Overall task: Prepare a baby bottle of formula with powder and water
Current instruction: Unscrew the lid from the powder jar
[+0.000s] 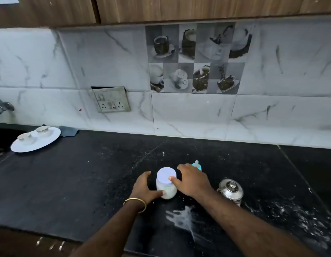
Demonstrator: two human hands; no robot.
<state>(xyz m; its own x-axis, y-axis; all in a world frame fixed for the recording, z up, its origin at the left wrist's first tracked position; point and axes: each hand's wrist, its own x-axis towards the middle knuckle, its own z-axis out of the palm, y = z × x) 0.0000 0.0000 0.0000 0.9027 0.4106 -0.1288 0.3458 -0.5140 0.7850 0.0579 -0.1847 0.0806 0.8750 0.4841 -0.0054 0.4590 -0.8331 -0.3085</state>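
Barely begun, I'd say: at lower centre of the frame the left hand grips the powder jar on the surface, right hand curled on its still-closed lid; the baby bottle waits just behind.

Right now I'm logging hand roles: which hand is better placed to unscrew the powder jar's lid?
Right hand: its fingers already rest on the lid, while the left hand grips the powder jar body.

A black stone counter was backed by white marble-look wall tiles, with a panel of cup-picture tiles set in. A switch plate was mounted low on the wall, and wooden cabinets were hung above.
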